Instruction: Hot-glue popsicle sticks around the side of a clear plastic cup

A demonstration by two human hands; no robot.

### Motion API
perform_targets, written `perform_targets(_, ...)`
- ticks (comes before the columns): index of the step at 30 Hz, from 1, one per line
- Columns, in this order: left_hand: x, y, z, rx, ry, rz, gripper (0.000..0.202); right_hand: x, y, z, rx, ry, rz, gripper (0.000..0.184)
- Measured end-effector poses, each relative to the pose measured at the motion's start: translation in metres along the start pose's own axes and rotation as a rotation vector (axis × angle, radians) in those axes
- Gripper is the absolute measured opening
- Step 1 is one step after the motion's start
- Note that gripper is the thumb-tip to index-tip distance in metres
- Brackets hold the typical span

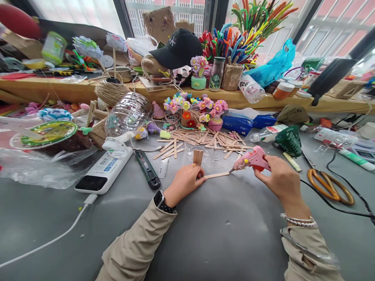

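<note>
My left hand (186,180) is closed on a small piece made of popsicle sticks; several upright sticks (198,157) rise behind its fingers, and a flat run of sticks (216,175) extends right from the fingertips. How the parts join is hidden behind the hand. My right hand (278,177) grips a pink hot glue gun (252,159), its nozzle at the right end of the flat sticks. Whether glue is coming out is too small to tell. Just beyond both hands lies a loose heap of popsicle sticks (202,136).
Left of my hands lie a dark utility knife (147,169), a clear ruler (163,168) and a white power bank (104,171) with a cable. To the right are orange-handled scissors (331,186) and black cords. Pipe-cleaner flowers (187,105) and a crowded wooden shelf (175,93) stand behind.
</note>
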State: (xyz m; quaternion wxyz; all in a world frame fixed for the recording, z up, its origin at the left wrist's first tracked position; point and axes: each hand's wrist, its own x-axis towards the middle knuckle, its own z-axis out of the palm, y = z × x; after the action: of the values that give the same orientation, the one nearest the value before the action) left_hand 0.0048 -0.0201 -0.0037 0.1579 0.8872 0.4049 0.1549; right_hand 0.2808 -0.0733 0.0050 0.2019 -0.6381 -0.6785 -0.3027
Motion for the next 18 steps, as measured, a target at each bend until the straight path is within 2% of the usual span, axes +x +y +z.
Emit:
perform_targets(6,0.000,0.000,0.000,0.004,0.003,-0.002,0.011,0.000,-0.001,0.002,-0.033,0.003,0.041,0.033)
perform_targets(14,0.000,0.001,-0.001,0.007,-0.001,-0.002,0.011,-0.003,0.004,0.022,0.113,-0.015,0.342,0.038)
perform_targets(18,0.000,0.000,0.000,0.012,0.005,-0.004,0.011,-0.004,0.006,0.032,0.142,-0.100,0.445,0.042)
